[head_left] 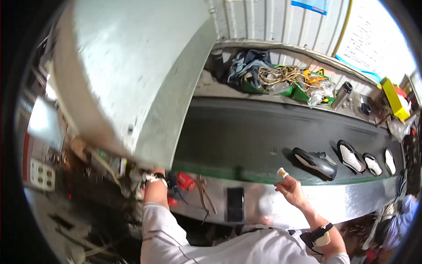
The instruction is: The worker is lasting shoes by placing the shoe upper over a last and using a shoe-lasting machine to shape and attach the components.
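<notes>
My right hand (291, 192) hovers over the near edge of the dark conveyor belt (228, 136), holding nothing that I can see. One finger, with a whitish wrap (282, 172) on its tip, stretches forward; the others bend loosely. Just right of it a black shoe (317, 163) lies on its side. Farther right sit several black-rimmed shoe pieces with white insides, among them a long one (351, 157) and a smaller one (372, 164). My left forearm (156, 192) reaches under the large pale machine housing (132, 66), which hides that hand's fingers.
A red object (185, 181), brown straps (204, 196) and a flat black rectangle (234, 204) lie along the metal ledge (325, 200). Green bins (303, 93) of cords and plastic stand behind the belt, beside a metal flask (343, 94). Another person (401, 222) is at lower right.
</notes>
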{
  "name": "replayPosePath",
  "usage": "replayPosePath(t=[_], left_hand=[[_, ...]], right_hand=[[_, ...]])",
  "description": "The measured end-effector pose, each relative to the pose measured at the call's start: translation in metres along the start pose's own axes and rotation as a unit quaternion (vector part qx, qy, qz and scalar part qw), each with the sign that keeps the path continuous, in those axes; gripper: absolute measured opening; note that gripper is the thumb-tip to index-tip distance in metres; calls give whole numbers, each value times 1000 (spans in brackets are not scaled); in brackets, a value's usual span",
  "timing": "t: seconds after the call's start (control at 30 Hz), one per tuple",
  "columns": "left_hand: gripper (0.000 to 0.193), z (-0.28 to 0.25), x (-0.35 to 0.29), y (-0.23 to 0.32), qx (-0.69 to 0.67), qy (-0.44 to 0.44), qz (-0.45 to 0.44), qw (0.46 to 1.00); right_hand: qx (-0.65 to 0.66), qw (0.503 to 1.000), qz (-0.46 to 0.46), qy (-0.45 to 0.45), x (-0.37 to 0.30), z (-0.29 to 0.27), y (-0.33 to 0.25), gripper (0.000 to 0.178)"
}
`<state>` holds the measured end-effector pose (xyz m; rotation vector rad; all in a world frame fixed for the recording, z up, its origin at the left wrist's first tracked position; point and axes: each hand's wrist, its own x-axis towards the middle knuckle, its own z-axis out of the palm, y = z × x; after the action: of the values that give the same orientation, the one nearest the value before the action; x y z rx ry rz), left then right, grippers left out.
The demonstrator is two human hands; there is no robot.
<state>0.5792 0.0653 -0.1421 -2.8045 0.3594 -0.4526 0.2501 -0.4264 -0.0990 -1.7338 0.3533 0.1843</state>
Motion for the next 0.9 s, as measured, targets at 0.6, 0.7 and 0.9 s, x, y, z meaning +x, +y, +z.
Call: replayPosePath(t=[0.6,0.7,0.9], left_hand=[[58,127,162,6,-347,-241,-305,853],[61,156,165,4,-306,-234,-346,856],[67,192,106,-70,-222,-115,-516,819]], right_hand=[[545,791,274,-56,94,51,-15,58],[556,783,277,-25,56,26,-15,52],[523,818,228,70,-28,1,-4,45]])
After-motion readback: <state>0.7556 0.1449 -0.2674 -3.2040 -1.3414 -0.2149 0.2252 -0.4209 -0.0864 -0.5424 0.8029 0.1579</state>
